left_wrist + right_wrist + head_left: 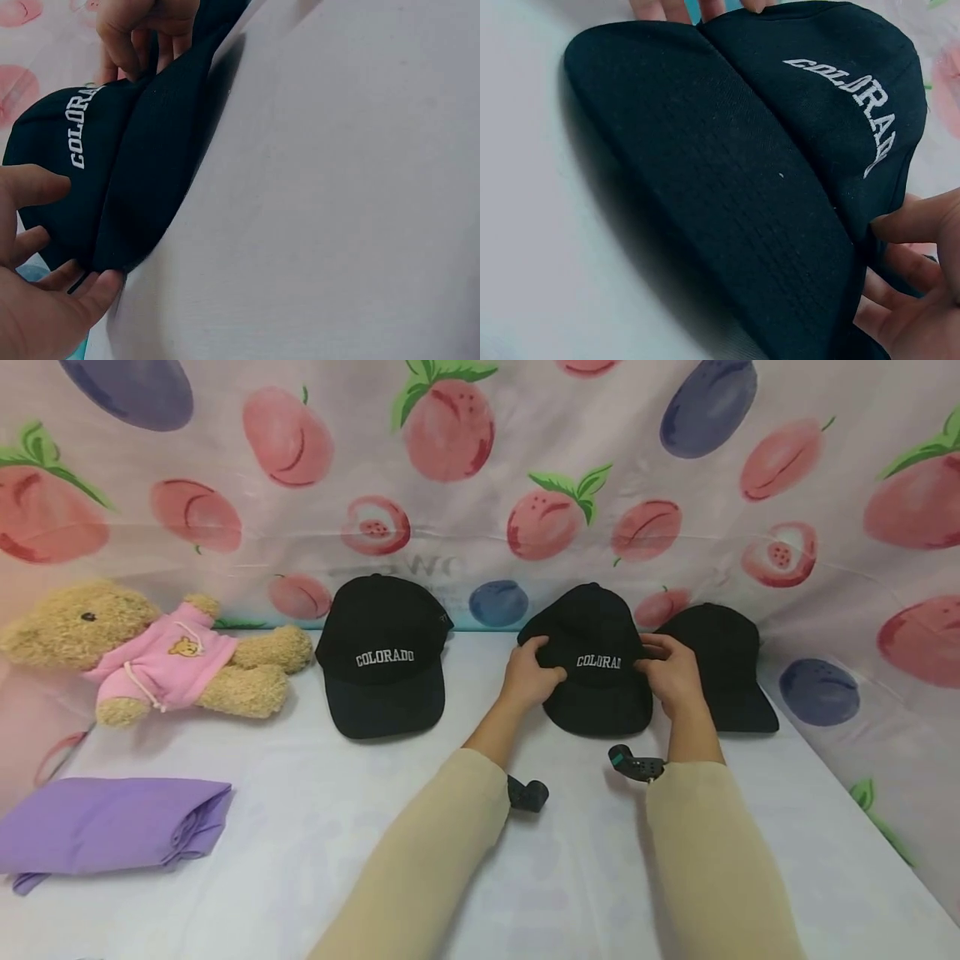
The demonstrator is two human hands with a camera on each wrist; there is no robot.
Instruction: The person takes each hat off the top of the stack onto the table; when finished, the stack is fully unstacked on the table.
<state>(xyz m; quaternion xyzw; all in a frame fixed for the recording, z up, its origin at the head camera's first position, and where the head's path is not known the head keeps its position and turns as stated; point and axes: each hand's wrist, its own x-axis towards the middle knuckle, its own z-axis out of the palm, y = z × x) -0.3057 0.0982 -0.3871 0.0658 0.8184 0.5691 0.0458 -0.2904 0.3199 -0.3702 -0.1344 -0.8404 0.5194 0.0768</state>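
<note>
Three black caps lie in a row on the white table. The middle cap (597, 681), lettered COLORADO, sits between my hands. My left hand (531, 673) grips its left side, thumb on the crown and fingers curled at the brim's corner. My right hand (669, 670) pinches its right side the same way. The left wrist view shows the cap (127, 172) with my left hand (41, 300) at the brim's edge. In the right wrist view the brim (727, 202) fills the frame and my right hand (915, 277) holds its corner.
Another COLORADO cap (382, 656) lies to the left, and a third black cap (726, 664) is just right of my right hand. A teddy bear in pink (150, 652) and a folded purple cloth (112, 822) lie far left. A fruit-print curtain (480, 468) backs the table.
</note>
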